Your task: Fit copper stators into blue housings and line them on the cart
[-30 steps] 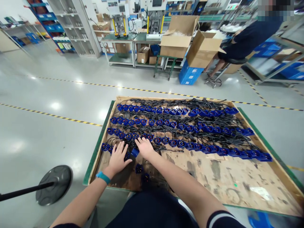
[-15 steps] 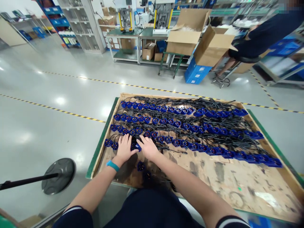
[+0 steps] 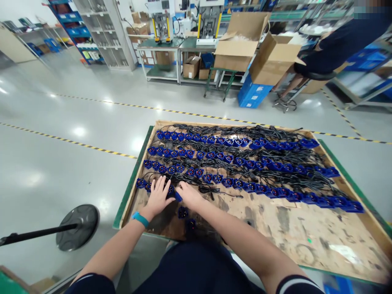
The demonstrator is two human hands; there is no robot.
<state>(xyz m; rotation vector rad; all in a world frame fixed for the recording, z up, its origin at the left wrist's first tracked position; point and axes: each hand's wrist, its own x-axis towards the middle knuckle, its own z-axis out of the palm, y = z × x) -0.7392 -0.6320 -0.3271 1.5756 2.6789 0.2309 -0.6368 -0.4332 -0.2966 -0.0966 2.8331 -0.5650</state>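
My left hand (image 3: 158, 197) lies with its fingers spread over blue plastic housings in the nearest row, partly covering them. A blue housing (image 3: 178, 197) shows at the fingertips of my right hand (image 3: 189, 196), whose fingers are curled against it. The left thumb comes close to the same housing. At the row's left end sits another blue housing (image 3: 141, 183) with small coloured parts inside. Black cables (image 3: 183, 178) lie just beyond both hands. Two loose housings, one nearer (image 3: 191, 223) and one farther (image 3: 183, 212), rest between my forearms.
A shallow wooden tray (image 3: 284, 228) with raised edges holds several rows of blue housings and bundled black cables. A round black stand base (image 3: 78, 226) is on the floor to the left. Cardboard boxes (image 3: 237, 45) and a seated person (image 3: 339, 49) are farther back.
My right hand has drawn its fingers in around the blue housing. My left hand has shifted slightly down and keeps its fingers spread over the row.
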